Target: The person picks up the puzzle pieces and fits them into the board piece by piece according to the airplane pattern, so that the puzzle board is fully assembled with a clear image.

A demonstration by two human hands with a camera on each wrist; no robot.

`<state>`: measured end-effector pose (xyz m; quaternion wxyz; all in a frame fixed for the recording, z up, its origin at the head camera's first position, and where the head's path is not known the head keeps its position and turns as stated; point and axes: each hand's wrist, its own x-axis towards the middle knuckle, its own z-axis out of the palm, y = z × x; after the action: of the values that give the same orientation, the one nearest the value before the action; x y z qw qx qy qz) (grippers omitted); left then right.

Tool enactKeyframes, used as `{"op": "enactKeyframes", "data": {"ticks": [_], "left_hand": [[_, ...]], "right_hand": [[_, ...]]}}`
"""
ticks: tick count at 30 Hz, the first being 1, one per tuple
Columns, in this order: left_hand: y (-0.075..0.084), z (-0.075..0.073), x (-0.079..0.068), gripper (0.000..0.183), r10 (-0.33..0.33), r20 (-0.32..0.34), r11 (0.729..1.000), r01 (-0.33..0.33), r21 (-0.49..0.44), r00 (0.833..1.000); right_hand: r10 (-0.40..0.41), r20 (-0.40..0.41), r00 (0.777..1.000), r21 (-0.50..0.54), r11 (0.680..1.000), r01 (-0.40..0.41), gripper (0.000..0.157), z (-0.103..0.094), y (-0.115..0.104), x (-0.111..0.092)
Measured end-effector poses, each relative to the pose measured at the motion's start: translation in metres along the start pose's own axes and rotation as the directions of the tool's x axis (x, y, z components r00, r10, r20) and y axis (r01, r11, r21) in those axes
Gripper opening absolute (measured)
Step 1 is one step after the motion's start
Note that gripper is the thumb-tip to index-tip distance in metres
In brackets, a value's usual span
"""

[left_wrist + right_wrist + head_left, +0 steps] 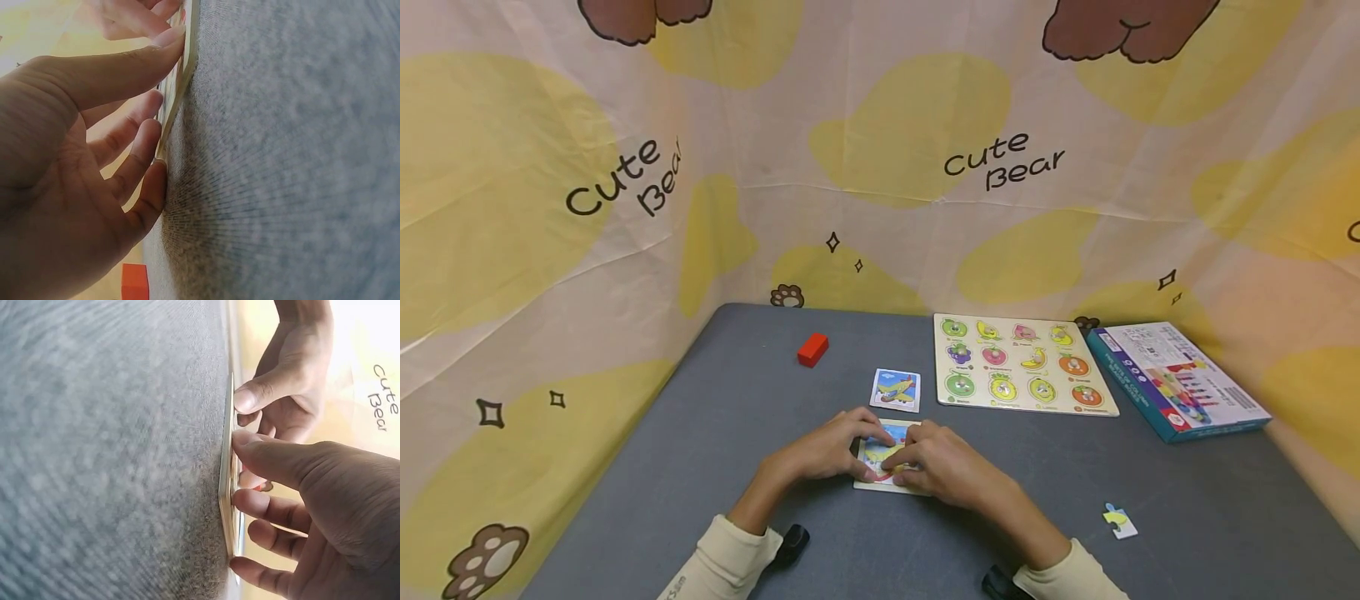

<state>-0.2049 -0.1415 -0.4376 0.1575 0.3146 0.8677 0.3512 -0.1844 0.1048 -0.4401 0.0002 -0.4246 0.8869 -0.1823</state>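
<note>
A small jigsaw puzzle (874,454) in a pale wooden tray lies flat on the table, showing a yellow airplane on blue. My left hand (829,446) grips its left side, thumb on the near part and fingers along the far left edge. From the right, my right hand (951,467) holds the puzzle, with index finger and thumb on the picture and other fingers at the right edge. Both hands cover parts of the picture. Just beyond it lies a matching airplane picture card (896,390). One loose jigsaw piece (1121,521), yellow, blue and white, rests to the right.
A red block (812,350) sits at the back left. Further right lie a fruit puzzle board (1015,367) and, beside it, a teal and white box (1176,379). The grey table (700,433) meets a patterned cloth (880,167) behind.
</note>
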Motion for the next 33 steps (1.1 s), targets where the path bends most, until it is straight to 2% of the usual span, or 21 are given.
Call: {"op": "enactKeyframes", "data": {"ticks": [4, 8, 11, 16, 21, 28, 33], "left_hand": [[0.0, 0.0, 0.0, 0.047, 0.007, 0.0, 1.0, -0.007, 0.011, 1.0], [0.0, 0.0, 0.001, 0.046, -0.012, 0.01, 1.0, 0.012, 0.006, 1.0], [0.002, 0.001, 0.001, 0.042, -0.024, 0.006, 1.0, 0.024, 0.005, 1.0], [0.009, 0.005, 0.005, 0.035, -0.013, -0.048, 0.997, 0.016, 0.072, 0.999], [0.016, 0.012, 0.006, 0.035, -0.054, -0.105, 0.99, 0.067, 0.124, 0.993], [0.018, 0.017, 0.006, 0.032, -0.106, -0.119, 0.99, 0.116, 0.081, 0.987], [0.017, 0.018, 0.008, 0.028, -0.081, -0.103, 0.994, 0.089, 0.068, 0.991]], "right_hand": [[0.015, -0.002, 1.0, 0.013, 1.0, -0.015, 0.021, -0.001, 0.0, 0.0], [0.087, 0.003, 0.996, 0.046, 0.995, -0.087, 0.022, -0.002, 0.001, -0.001], [0.137, -0.023, 0.99, 0.043, 0.99, -0.136, 0.025, -0.003, 0.002, -0.001], [0.153, -0.082, 0.985, 0.039, 0.988, -0.15, 0.029, 0.0, 0.002, -0.001], [0.165, -0.092, 0.982, 0.051, 0.986, -0.161, 0.027, 0.0, 0.001, -0.001], [0.179, -0.08, 0.981, 0.058, 0.983, -0.175, 0.026, -0.002, 0.002, -0.001], [0.215, -0.077, 0.974, 0.096, 0.974, -0.207, 0.021, -0.011, 0.009, -0.007]]}}
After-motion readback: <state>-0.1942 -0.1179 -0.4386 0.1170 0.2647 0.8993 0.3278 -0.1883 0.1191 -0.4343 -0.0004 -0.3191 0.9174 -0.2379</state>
